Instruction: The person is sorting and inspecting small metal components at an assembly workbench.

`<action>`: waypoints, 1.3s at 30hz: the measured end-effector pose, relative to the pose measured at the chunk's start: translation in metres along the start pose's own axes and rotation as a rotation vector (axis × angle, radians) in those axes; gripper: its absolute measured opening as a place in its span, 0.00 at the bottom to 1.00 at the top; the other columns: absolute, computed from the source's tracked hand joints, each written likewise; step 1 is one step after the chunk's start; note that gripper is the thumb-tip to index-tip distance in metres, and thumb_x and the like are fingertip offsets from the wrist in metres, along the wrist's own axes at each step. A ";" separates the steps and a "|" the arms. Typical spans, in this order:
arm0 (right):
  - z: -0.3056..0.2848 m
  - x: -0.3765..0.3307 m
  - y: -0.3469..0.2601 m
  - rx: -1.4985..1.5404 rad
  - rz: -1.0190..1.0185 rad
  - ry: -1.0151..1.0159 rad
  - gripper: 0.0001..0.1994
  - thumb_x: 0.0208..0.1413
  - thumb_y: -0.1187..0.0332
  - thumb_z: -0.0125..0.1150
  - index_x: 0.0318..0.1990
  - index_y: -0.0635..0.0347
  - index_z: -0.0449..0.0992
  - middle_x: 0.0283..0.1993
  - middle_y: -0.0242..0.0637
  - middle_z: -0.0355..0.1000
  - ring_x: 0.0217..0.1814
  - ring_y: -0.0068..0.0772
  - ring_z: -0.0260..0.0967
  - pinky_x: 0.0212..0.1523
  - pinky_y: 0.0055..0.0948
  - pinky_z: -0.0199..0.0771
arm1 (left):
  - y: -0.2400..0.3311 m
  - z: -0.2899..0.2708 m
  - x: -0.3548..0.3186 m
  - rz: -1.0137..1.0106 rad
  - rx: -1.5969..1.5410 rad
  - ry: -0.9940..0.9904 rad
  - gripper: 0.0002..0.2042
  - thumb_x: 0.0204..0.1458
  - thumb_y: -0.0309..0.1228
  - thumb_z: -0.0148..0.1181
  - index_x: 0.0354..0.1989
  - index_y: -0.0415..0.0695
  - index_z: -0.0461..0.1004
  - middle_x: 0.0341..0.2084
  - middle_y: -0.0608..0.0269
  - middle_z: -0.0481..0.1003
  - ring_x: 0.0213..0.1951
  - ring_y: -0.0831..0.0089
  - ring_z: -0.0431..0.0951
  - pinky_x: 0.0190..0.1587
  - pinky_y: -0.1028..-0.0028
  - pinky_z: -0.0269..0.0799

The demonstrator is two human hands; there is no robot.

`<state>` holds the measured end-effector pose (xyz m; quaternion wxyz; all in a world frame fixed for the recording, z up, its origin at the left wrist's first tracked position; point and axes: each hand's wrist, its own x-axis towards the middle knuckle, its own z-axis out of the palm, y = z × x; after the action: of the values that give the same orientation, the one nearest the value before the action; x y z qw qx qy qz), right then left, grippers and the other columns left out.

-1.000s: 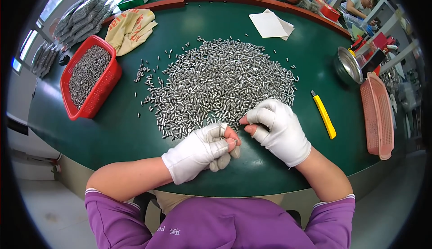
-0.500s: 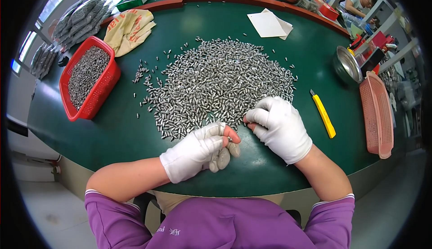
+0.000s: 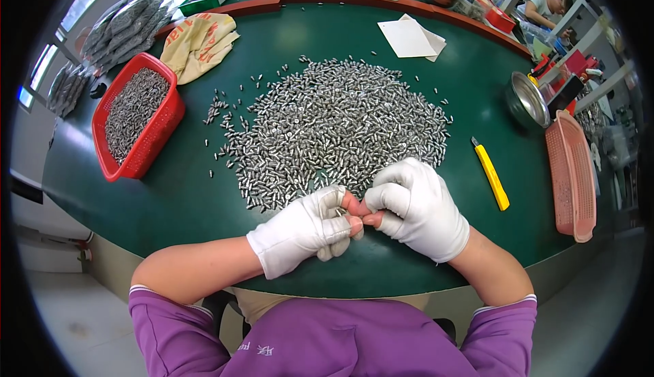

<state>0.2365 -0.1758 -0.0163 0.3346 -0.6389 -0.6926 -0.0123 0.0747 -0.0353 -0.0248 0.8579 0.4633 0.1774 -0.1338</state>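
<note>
A broad heap of small shiny metal pins or bullet-shaped parts (image 3: 340,128) lies on the green table (image 3: 286,268). At the heap's near edge my two hands meet fingertip to fingertip. White gloves with bare thumb and index tips cover both. My left hand (image 3: 303,225) is closed, thumb and index pinched; the fingers hide whatever is between them. My right hand (image 3: 422,210) is also closed, its bare thumb and index tip pressed against the left fingertips. What it grips, if anything, is too small and covered to make out.
Left of the heap stands a red basket (image 3: 163,128) of similar small parts, with a yellowish cloth (image 3: 197,46) behind it. To the right lie a yellow utility knife (image 3: 490,176), a metal bowl (image 3: 526,99) and a pink basket (image 3: 571,179). White cards (image 3: 409,38) lie farther back.
My right hand has come down and left from the heap's edge, so its fingertips now touch the left hand's. My left thumb and index have shifted slightly, hiding the small metal part seen there before.
</note>
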 end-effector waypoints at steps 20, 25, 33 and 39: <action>-0.001 -0.001 0.012 -0.227 0.183 -0.016 0.07 0.41 0.70 0.65 0.31 0.51 0.77 0.32 0.32 0.70 0.37 0.38 0.69 0.36 0.35 0.71 | -0.001 -0.004 -0.002 0.066 -0.001 -0.034 0.09 0.61 0.39 0.49 0.41 0.48 0.69 0.30 0.69 0.71 0.24 0.84 0.66 0.25 0.85 0.59; -0.001 0.000 0.011 -0.241 0.175 -0.078 0.06 0.43 0.67 0.65 0.31 0.52 0.77 0.32 0.32 0.70 0.36 0.38 0.69 0.35 0.35 0.71 | -0.002 -0.006 -0.002 0.052 -0.026 -0.068 0.09 0.61 0.37 0.48 0.44 0.48 0.69 0.33 0.68 0.71 0.26 0.83 0.67 0.27 0.84 0.61; 0.001 -0.002 0.009 -0.263 0.232 -0.088 0.06 0.40 0.70 0.66 0.29 0.53 0.77 0.33 0.33 0.70 0.37 0.39 0.69 0.37 0.35 0.70 | 0.000 -0.006 -0.003 0.048 -0.025 -0.068 0.11 0.59 0.37 0.50 0.47 0.47 0.67 0.36 0.68 0.70 0.28 0.83 0.66 0.29 0.85 0.62; 0.006 -0.001 0.007 -0.281 0.185 -0.047 0.05 0.42 0.68 0.64 0.29 0.53 0.76 0.31 0.32 0.68 0.35 0.37 0.68 0.34 0.36 0.71 | -0.001 -0.004 -0.003 0.020 -0.062 -0.027 0.09 0.58 0.33 0.51 0.46 0.47 0.67 0.33 0.68 0.70 0.25 0.84 0.65 0.26 0.86 0.60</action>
<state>0.2397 -0.1732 -0.0241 0.2254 -0.7407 -0.6297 -0.0633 0.0711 -0.0319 -0.0262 0.8755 0.4364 0.1650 -0.1259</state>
